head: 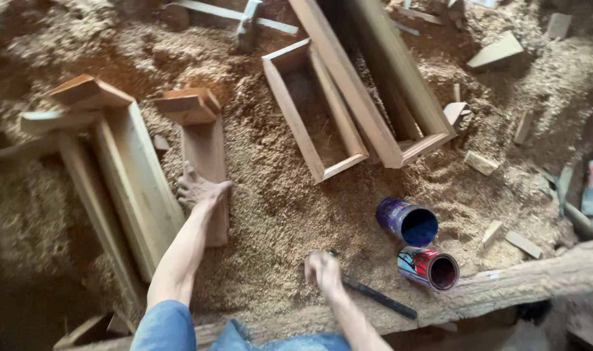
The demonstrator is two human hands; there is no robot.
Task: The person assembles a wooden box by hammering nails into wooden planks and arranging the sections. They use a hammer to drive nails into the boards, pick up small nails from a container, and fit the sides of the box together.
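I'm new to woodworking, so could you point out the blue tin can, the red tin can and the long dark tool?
Blue tin can (395,218), head view, its side wall.
Red tin can (414,263), head view, its side.
Long dark tool (381,299), head view, mid-shaft.

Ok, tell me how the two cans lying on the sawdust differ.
The blue can lies farther from the person, toward the wooden frames; the red can lies nearer, beside the rough beam. The blue can shows a dark blue inside, the red can a dark reddish one. The red can lies closer to the dark stick under the right hand. Both lie tipped on their sides, mouths open toward the right.
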